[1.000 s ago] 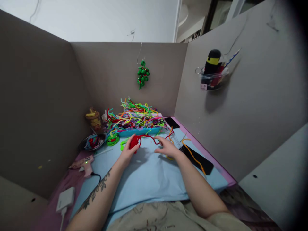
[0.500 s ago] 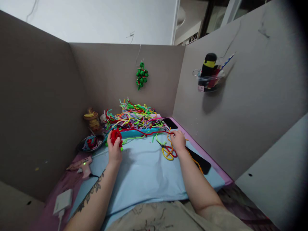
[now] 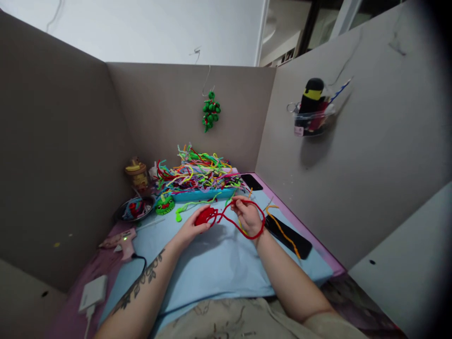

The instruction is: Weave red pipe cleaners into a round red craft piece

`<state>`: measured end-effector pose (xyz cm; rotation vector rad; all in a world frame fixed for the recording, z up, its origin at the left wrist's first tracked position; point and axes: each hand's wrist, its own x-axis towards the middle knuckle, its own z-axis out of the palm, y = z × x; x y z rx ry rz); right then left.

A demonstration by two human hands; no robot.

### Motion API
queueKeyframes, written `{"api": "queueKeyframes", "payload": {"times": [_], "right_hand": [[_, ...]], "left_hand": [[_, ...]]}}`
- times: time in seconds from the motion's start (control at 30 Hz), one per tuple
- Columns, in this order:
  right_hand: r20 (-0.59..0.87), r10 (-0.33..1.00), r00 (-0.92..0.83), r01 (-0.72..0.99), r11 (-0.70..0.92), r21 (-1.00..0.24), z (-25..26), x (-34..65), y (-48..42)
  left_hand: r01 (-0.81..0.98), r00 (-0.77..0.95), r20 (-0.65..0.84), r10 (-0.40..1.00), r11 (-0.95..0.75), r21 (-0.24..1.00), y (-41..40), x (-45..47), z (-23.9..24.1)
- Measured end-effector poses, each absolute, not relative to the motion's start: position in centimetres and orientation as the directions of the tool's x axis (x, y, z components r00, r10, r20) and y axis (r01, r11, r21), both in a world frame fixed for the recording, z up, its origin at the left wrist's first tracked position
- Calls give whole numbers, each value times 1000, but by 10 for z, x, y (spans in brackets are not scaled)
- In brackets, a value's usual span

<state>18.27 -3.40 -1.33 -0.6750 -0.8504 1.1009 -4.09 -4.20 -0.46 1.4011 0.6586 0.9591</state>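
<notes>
My left hand (image 3: 192, 225) is closed around a red yarn piece (image 3: 205, 216), rounded and palm-sized, just above the blue cloth (image 3: 212, 268). From it a red yarn strand (image 3: 231, 219) runs across to the right and loops over the back of my right hand (image 3: 248, 217). The fingertips of that hand are pinched together on the strand. A green crocheted piece with a face (image 3: 165, 205) lies left of my hands, beside a bright green strand (image 3: 190, 204). Below my right hand, some yellow yarn is mostly hidden.
Behind stands a blue tray (image 3: 201, 194) heaped with colourful yarn scraps (image 3: 201, 172). To the left are a dark bowl (image 3: 136, 208), a pink glue gun (image 3: 125, 242) and a white adapter (image 3: 93, 293). Orange yarn (image 3: 286, 235) crosses a black phone-like slab (image 3: 300, 244) at right.
My hands have come closer together, the left moving right and lower. The red strand, stretched between them before, now hangs slack and loops around my right hand. The green face piece is uncovered.
</notes>
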Motion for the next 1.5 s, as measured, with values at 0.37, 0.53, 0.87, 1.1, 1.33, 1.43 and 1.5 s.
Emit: {"api": "queueKeyframes", "payload": {"times": [0.37, 0.53, 0.87, 1.1, 1.33, 1.43, 1.5], "right_hand": [[234, 911, 341, -472, 381, -795, -9, 193, -29], [232, 949, 212, -456, 306, -835, -10, 182, -38], [45, 999, 15, -571, 45, -820, -28, 171, -31], [73, 984, -162, -448, -8, -894, -23, 155, -44], [235, 965, -121, -228, 203, -952, -8, 154, -54], [319, 937, -141, -17, 320, -947, -2, 154, -57], [321, 936, -143, 22, 328, -945, -1, 153, -59]], "left_hand": [[-58, 602, 95, 793, -75, 995, -47, -42, 0], [-73, 601, 107, 792, -79, 994, -47, -43, -1], [-115, 610, 132, 782, -77, 990, -46, -42, -5], [-169, 590, 186, 785, -106, 980, -43, -42, -7], [-139, 575, 198, 794, -144, 980, -41, -42, -10], [-122, 564, 171, 808, -124, 985, -42, -41, -9], [-121, 537, 151, 830, -102, 987, -43, -40, -8]]}}
